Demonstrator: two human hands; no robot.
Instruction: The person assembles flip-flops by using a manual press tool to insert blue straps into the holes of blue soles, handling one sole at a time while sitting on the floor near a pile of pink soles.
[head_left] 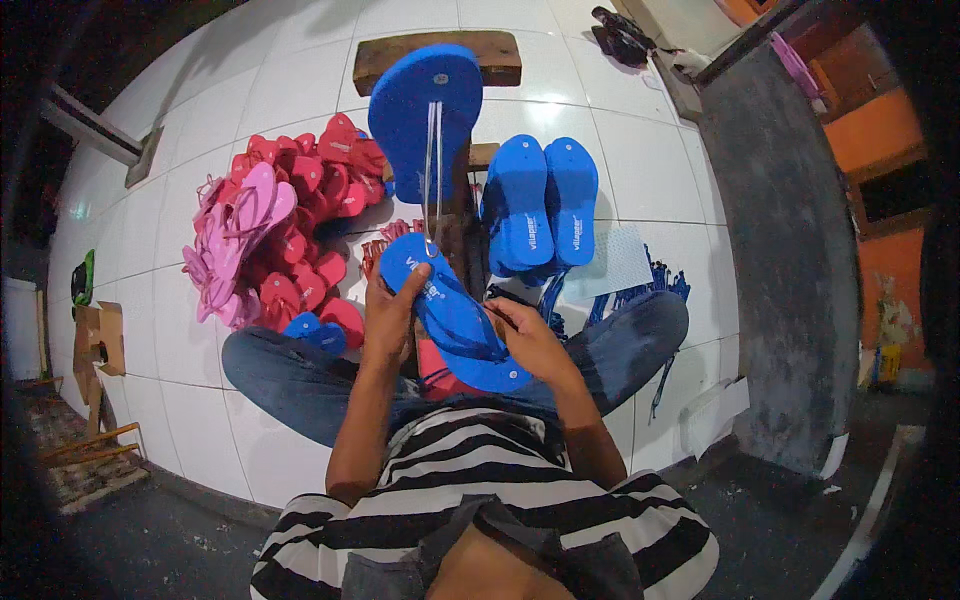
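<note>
A blue flip-flop [450, 315] with a blue strap lies slantwise over my lap. My left hand [388, 308] grips its heel end, thumb on top of the footbed. At the strap's right side, my right hand [530, 340] has its fingers closed against the flip-flop's edge. Just beyond the heel end, the bent tip of a thin metal rod [432, 190] touches or nearly touches the flip-flop. That rod reaches up over a single blue sole [420, 110], which is propped on a wooden stand [462, 215].
To the left lies a heap of red flip-flops [300, 265], with pink flip-flops [240, 240] on it. Two stacks of blue soles [520, 200] stand at right, beside several dark blue straps [640, 290]. A wooden block [500, 60] sits at the far side of the tiled floor.
</note>
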